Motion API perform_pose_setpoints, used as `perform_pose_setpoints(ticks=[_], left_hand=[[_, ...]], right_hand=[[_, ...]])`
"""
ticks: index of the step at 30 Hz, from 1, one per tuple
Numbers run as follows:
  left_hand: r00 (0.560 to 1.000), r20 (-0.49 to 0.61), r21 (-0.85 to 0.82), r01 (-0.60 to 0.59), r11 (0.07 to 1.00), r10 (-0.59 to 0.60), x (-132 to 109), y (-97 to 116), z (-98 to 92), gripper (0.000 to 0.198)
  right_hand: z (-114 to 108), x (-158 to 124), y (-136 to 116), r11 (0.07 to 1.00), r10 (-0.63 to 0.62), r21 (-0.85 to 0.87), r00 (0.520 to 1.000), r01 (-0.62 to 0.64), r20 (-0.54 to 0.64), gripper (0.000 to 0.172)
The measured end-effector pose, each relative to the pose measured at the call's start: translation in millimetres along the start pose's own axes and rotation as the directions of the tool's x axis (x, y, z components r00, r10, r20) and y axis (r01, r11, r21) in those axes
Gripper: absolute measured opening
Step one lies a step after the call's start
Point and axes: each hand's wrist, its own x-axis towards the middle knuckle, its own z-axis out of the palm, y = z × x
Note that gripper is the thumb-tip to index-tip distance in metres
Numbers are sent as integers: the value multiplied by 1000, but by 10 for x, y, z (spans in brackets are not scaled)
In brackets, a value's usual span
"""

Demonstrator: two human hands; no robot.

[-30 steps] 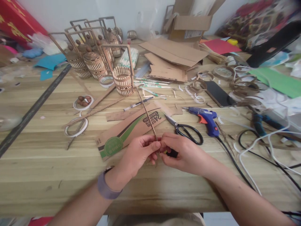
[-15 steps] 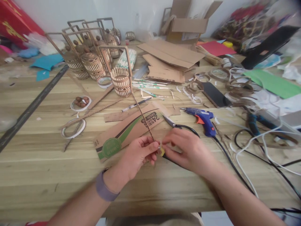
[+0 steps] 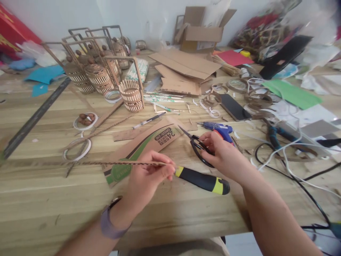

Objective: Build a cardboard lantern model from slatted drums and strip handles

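Observation:
A long, thin cardboard strip (image 3: 106, 163) runs to the left from my left hand (image 3: 150, 176), whose thumb and fingers pinch its end. Just right of those fingertips lies a black and yellow handled tool (image 3: 198, 179) on the table. My right hand (image 3: 220, 153) has its fingers on the black handles of the scissors (image 3: 198, 145), whose blades point up and left over the printed cardboard piece (image 3: 144, 142). Behind my right hand is the blue glue gun (image 3: 220, 128), partly hidden by it.
Small slatted buckets (image 3: 131, 95) with tall handles stand at the back left. Cardboard sheets (image 3: 186, 64) and an open box (image 3: 202, 35) are behind. A phone (image 3: 234, 106), paper rolls and tangled cables (image 3: 290, 156) fill the right side. A ring of brown balls (image 3: 85, 120) sits left.
My right hand has moved up and right onto the scissors, leaving the yellow and black tool in view. The strip has swung from pointing up to pointing left. The view has shifted slightly.

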Motion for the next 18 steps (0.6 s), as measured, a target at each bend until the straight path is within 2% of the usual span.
perform_pose_setpoints(ticks=[1, 3, 4, 6, 9, 14, 18], left_hand=[[993, -79, 15, -81, 997, 82, 14, 18, -28, 19], [958, -192, 74, -202, 977, 213, 34, 47, -71, 17], [938, -226, 115, -243, 963, 264, 37, 59, -84, 17], [899, -259, 209, -306, 929, 354, 25, 81, -89, 16], [853, -252, 344, -363, 866, 457, -23, 106, -67, 15], [815, -189, 490, -405, 771, 548, -83, 123, -39, 17], [817, -152, 550, -398, 734, 557, -97, 108, -39, 18]], right_hand=[[-16, -28, -59, 982, 29, 186, 998, -37, 49, 27], [-19, -94, -178, 858, 33, 492, 973, -146, 230, 41], [-2, -129, -229, 788, -18, 588, 949, -180, 314, 50], [70, -198, -296, 693, -162, 695, 899, -190, 407, 71], [213, -295, -321, 658, -286, 734, 846, -168, 450, 80], [325, -422, -363, 695, -302, 707, 838, -133, 454, 65], [349, -466, -397, 718, -268, 674, 826, -171, 495, 76]])
